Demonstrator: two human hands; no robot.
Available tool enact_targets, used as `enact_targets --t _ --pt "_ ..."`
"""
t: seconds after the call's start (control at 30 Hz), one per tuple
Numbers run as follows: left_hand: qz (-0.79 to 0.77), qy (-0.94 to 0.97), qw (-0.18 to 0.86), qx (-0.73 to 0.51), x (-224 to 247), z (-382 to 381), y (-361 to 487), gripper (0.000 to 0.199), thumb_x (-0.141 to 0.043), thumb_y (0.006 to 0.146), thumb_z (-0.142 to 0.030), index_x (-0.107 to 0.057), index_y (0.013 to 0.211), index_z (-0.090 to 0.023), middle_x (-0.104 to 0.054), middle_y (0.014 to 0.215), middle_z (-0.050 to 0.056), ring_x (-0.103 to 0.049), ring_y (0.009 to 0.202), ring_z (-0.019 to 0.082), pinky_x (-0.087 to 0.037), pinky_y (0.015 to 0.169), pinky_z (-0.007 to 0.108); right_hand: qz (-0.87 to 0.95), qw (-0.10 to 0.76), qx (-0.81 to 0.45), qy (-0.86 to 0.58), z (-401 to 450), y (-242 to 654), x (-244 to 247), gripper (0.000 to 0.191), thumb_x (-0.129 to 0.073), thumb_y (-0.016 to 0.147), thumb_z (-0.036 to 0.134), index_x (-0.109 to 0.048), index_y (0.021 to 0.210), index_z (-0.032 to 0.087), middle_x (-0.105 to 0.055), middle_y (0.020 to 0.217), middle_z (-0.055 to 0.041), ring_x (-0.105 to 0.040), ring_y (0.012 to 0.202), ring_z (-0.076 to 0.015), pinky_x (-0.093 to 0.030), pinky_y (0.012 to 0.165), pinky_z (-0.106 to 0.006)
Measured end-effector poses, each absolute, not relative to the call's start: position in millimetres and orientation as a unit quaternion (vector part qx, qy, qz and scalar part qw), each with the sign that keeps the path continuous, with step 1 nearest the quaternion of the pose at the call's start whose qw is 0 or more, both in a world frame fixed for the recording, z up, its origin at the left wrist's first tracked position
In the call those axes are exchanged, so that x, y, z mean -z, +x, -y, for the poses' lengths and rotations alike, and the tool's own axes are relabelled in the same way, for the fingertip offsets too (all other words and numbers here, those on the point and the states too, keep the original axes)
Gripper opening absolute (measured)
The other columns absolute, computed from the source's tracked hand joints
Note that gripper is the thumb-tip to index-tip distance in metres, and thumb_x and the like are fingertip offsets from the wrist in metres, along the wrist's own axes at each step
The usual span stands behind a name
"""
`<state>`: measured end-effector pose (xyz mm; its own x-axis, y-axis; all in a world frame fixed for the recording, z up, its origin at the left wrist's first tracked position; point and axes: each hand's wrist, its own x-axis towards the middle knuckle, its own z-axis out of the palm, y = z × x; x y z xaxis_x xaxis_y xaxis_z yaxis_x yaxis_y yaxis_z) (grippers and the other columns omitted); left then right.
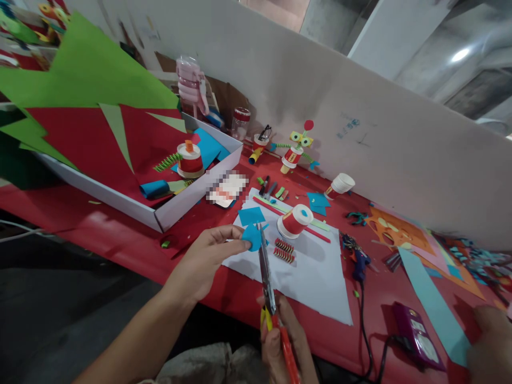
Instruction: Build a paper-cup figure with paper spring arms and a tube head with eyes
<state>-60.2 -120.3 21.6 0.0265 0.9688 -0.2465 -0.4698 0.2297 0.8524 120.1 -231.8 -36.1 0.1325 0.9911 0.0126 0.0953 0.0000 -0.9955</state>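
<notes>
My left hand (206, 250) pinches a rounded piece of blue paper (250, 238) between thumb and fingers. In my right hand (284, 344) is a pair of scissors (266, 274) with red and yellow handles, its blades pointing away from me at the paper's right edge. Below lies a white sheet (320, 288), on which a square blue paper piece (252, 215) shows just behind my left fingers. A red and white paper cup (293, 223) rests upside down there, a blue patch on its base. Close by are folded red-and-green paper springs (284, 250).
At left stands a white box (192, 194) of coloured paper. A finished cup figure (293, 156) stands near the wall. To the right are a blue glue gun (361, 262) with its cord, a purple power strip (420, 336) and another person's blurred hand (490, 341).
</notes>
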Motion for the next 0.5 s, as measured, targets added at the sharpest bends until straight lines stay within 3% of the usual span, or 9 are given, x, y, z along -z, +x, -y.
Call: enact_targets --t 0.3,0.5 --pt "-0.432 0.302 0.652 -0.545 -22.8 119.4 -59.4 0.019 -0.084 0.064 -0.029 -0.068 0.067 -0.018 -0.066 0.073 -0.002 -0.054 0.072 0.012 -0.040 0.071 0.023 0.488 0.471 -0.492 -0.545 225.2 126.2 29.3 0.057 -0.069 0.082 0.060 -0.066 0.127 0.025 -0.071 0.106 -0.0111 -0.065 0.077 -0.0226 -0.059 0.073 -0.036" --pt "-0.442 0.314 0.641 -0.543 -23.8 120.4 -58.4 0.019 -0.083 0.066 -0.033 -0.073 0.075 -0.020 -0.069 0.078 0.000 -0.058 0.078 0.014 -0.043 0.075 0.024 0.494 0.474 -0.466 -0.560 224.6 122.4 28.4 0.051 -0.065 0.085 0.061 -0.070 0.120 0.025 -0.071 0.098 -0.0095 -0.061 0.066 -0.0171 -0.056 0.064 -0.029"
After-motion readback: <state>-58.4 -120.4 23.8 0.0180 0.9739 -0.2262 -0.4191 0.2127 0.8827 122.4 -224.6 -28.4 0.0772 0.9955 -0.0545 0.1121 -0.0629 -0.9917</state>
